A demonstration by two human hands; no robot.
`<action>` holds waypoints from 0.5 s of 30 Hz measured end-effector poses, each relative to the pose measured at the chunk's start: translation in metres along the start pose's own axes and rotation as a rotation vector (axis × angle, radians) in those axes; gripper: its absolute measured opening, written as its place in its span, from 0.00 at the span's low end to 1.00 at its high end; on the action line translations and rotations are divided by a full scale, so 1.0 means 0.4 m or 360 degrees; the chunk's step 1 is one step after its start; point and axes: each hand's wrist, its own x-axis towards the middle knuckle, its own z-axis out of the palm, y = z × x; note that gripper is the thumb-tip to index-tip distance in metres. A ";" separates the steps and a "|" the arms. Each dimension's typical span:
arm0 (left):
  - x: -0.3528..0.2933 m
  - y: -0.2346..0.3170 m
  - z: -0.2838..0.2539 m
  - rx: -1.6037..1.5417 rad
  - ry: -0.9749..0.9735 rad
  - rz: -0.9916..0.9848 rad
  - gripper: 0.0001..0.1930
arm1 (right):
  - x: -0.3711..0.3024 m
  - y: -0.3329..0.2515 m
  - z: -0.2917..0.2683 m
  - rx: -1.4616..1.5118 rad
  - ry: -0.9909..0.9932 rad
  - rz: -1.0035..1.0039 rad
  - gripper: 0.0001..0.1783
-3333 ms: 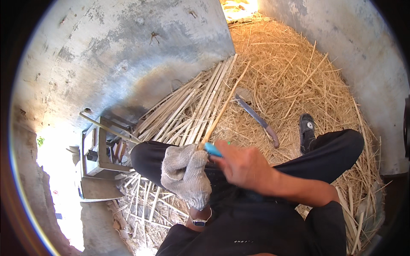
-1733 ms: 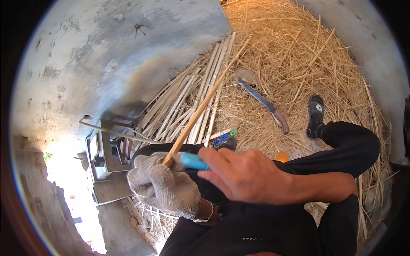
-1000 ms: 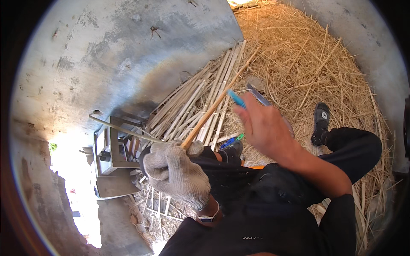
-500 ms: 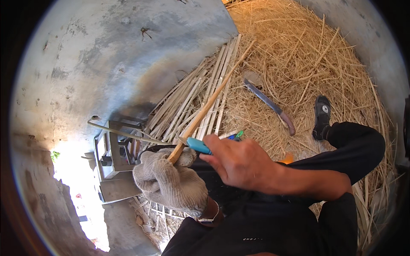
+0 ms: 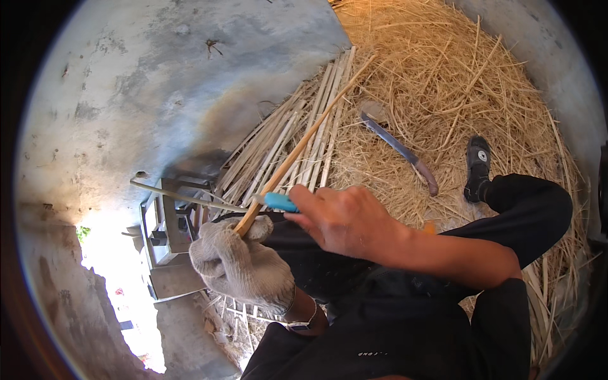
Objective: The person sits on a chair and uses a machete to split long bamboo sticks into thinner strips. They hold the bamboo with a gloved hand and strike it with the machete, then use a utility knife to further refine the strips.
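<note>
My left hand (image 5: 237, 259), in a grey knitted glove, is closed round the near end of a long wooden strip (image 5: 297, 152). The strip slants up and away to the right, over a bundle of pale slats. Bare and closed, my right hand (image 5: 345, 221) grips a small knife with a turquoise handle (image 5: 280, 202). The knife's short blade meets the strip just beyond the gloved fingers. Parts of the handle are hidden inside my right fist.
Pale slats (image 5: 272, 149) lie stacked along the wall, beside loose straw-like shavings (image 5: 430, 82). A machete (image 5: 394, 142) with a brown handle rests on the shavings, near my shoe (image 5: 477, 166). Left of my hands stands a wooden box-like piece (image 5: 168, 231).
Both hands have shifted slightly left, the right one also upward, with the knife moving along. The strip's near end has moved left and now lies more steeply clear of the right hand.
</note>
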 end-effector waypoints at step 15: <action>0.015 -0.001 0.003 0.0244 -0.0063 0.0102 0.09 | -0.003 -0.043 -0.080 0.0187 -0.0075 0.0138 0.15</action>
